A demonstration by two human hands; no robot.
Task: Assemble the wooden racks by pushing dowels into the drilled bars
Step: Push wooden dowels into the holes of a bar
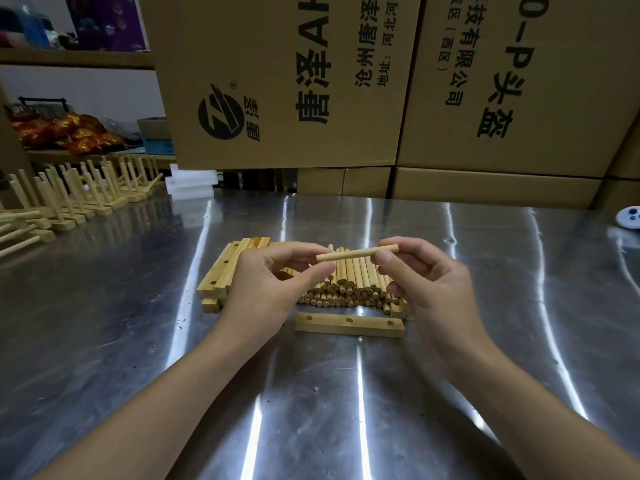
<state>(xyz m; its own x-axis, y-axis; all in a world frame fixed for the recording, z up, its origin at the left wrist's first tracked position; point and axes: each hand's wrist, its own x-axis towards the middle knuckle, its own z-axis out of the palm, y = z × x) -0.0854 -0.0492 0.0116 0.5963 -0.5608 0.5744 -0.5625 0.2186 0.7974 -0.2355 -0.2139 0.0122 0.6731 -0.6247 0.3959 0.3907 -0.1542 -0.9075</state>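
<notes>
— Which step is this?
— A rack just starting: left grip [266, 282] and right grip [426, 282] pinch one dowel [356, 253] by its ends, level above the dowel pile [349, 285]. The drilled bar [349, 326] lies on the worktop [346, 410], holes empty.
— Next?
— Likely tip it upright over a hole, then press.

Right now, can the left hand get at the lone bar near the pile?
Probably yes. The bar lies bare on the table, just right of the left hand, holes up, nothing over it. That hand would first have to release the dowel both hands pinch.
</notes>
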